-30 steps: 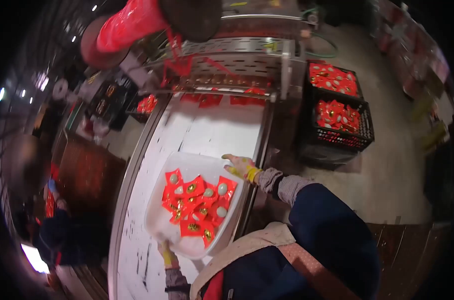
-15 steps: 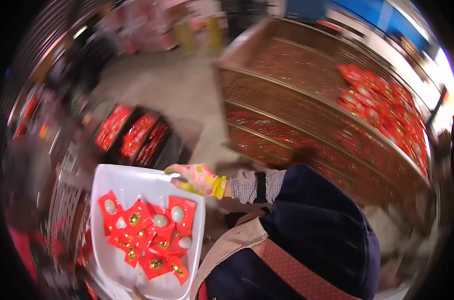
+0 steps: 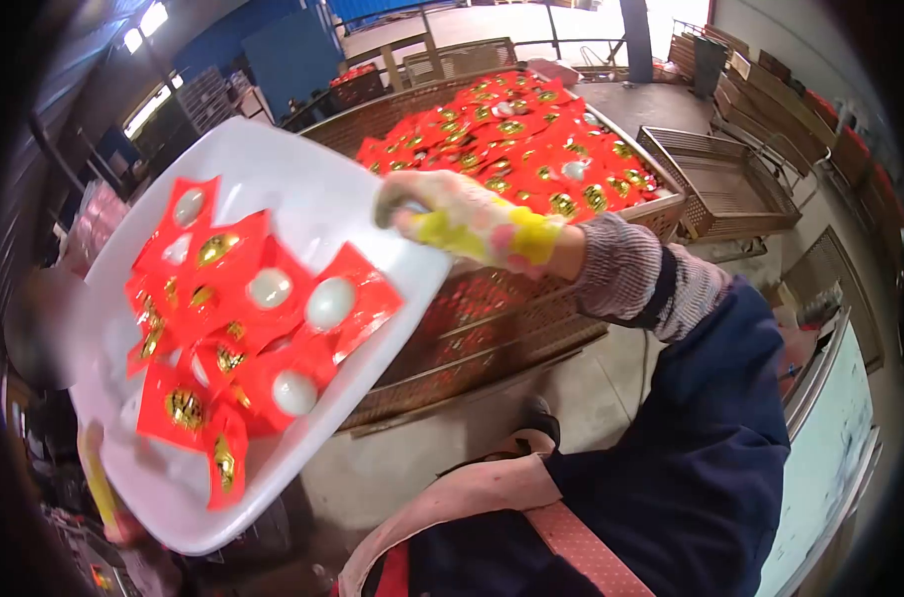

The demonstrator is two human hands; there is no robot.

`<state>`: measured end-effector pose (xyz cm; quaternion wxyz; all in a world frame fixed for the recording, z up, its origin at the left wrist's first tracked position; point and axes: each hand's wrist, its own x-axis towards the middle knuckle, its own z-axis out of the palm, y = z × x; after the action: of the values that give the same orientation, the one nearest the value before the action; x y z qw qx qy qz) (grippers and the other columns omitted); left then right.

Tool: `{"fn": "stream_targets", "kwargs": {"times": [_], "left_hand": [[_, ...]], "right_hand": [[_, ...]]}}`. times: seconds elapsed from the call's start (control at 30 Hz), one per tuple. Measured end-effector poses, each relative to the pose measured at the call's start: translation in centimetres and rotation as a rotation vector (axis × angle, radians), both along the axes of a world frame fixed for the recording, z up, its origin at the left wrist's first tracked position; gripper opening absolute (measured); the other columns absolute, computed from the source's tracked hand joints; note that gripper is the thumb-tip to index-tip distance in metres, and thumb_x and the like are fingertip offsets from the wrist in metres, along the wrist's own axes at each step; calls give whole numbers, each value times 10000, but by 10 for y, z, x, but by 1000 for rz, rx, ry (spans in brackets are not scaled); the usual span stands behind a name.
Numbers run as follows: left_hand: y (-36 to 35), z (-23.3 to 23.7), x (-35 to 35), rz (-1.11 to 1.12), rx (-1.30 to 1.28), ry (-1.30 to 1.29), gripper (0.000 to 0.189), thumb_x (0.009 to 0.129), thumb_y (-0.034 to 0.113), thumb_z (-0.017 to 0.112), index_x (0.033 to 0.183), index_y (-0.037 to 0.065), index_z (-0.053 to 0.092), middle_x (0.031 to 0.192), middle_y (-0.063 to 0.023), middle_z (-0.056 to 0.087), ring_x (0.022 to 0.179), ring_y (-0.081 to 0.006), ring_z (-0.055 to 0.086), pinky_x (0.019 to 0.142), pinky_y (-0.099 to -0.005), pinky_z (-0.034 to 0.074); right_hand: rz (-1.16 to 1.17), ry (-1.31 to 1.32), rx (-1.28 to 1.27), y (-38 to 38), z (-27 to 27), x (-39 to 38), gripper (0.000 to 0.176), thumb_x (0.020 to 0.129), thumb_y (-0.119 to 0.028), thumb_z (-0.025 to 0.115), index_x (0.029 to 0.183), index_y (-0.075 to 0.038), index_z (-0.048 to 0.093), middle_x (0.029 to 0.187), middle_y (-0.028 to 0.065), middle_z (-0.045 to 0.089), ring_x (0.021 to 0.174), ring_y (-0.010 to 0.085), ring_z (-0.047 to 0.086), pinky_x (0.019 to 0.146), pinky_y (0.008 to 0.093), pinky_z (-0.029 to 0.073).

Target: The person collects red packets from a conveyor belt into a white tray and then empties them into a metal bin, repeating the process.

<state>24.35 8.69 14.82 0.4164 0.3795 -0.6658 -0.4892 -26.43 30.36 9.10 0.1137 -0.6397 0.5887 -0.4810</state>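
Observation:
A white plastic tub [image 3: 302, 184] is tilted in front of me, with several red packets [image 3: 273, 338] inside, some with gold print and some with a pale round window. My right hand [image 3: 462, 219], in a patterned yellow and pink glove, grips the tub's right rim. At the tub's lower left edge is my left hand [image 3: 103, 488], gloved and partly cut by the dark border, its fingers closed on the rim. Beyond the tub, a large heap of similar red packets [image 3: 511, 129] fills a brown perforated crate [image 3: 661, 214].
An unfilled brown crate [image 3: 715, 179] stands at the back right. Brown crates are stacked [image 3: 780, 119] along the right wall. A pale green panel [image 3: 820, 468] leans at lower right. A dark shoe [image 3: 539, 420] shows on the floor below.
The view has swung right, toward the heaped crate. The tub has come up nearer the camera and tilted, with my right hand still on its rim. My left hand now shows at lower left.

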Motion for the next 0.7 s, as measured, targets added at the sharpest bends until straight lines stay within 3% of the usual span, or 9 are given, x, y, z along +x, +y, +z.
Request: {"fn": "stream_targets", "kwargs": {"times": [0.13, 0.2, 0.23, 0.33, 0.4, 0.47, 0.53, 0.57, 0.7], "left_hand": [[-17, 25, -199, -231, 123, -10, 600, 859, 371, 584, 1355, 69, 433, 1228, -74, 533, 1131, -193, 508, 952, -365, 445], [-6, 37, -283, -217, 95, -150, 544, 858, 363, 591, 1284, 40, 488, 1125, -65, 575, 1025, -184, 552, 908, -345, 461], [-44, 25, -285, -241, -37, -149, 523, 865, 355, 587, 1267, 34, 499, 1111, -59, 579, 1000, -176, 560, 898, -332, 464], [-31, 40, -391, -396, 38, -256, 455, 882, 337, 578, 1211, 26, 533, 1089, -43, 577, 984, -148, 558, 880, -301, 464], [-32, 49, -410, -372, -141, -350, 444, 879, 330, 576, 1200, 28, 538, 1068, -42, 581, 959, -143, 565, 858, -292, 473], [-25, 63, -432, -349, -328, -443, 432, 876, 324, 575, 1190, 29, 542, 1047, -41, 584, 934, -138, 572, 835, -282, 482], [8, 85, -470, -391, 20, -488, 400, 875, 297, 564, 1173, 31, 547, 1004, -42, 595, 875, -145, 594, 788, -281, 502], [30, 88, -488, -370, 36, -402, 413, 863, 284, 560, 1184, 26, 540, 984, -65, 604, 834, -162, 614, 759, -277, 517], [22, 108, -497, -400, -136, -444, 509, 822, 315, 586, 1229, 19, 512, 1009, -129, 604, 874, -203, 627, 802, -312, 529]], "right_hand": [[-108, -4, 61, 42, -35, -123, 194, 858, -128, 520, 1002, -20, 591, 934, 115, 652, 873, 202, 631, 763, 324, 503], [-265, -25, 272, 62, -52, -161, 162, 853, -108, 528, 978, -23, 585, 876, 91, 634, 814, 163, 610, 733, 310, 495], [-261, -36, 275, 71, -56, -169, 162, 853, -108, 528, 978, -23, 585, 876, 91, 634, 814, 163, 610, 733, 310, 495], [-142, -173, 297, 94, -82, -233, 137, 844, -78, 536, 964, -24, 572, 814, 68, 607, 760, 125, 578, 696, 300, 484], [-205, -143, 360, 105, -87, -246, 135, 835, -60, 547, 963, -20, 562, 778, 53, 580, 734, 90, 537, 674, 288, 471], [-205, -150, 386, 113, -90, -258, 152, 816, -58, 558, 961, -12, 553, 797, 88, 602, 753, 141, 588, 686, 309, 482], [-277, -7, 441, 124, -87, -268, 192, 797, -56, 570, 980, -4, 539, 822, 142, 619, 782, 252, 633, 695, 344, 491], [-265, 127, 321, 130, -98, -273, 234, 789, -58, 575, 1010, -1, 523, 872, 189, 625, 843, 351, 628, 722, 386, 496], [-162, -17, 417, 138, -85, -268, 240, 805, -61, 579, 1034, -13, 522, 883, 203, 620, 887, 349, 616, 785, 392, 489]]}}
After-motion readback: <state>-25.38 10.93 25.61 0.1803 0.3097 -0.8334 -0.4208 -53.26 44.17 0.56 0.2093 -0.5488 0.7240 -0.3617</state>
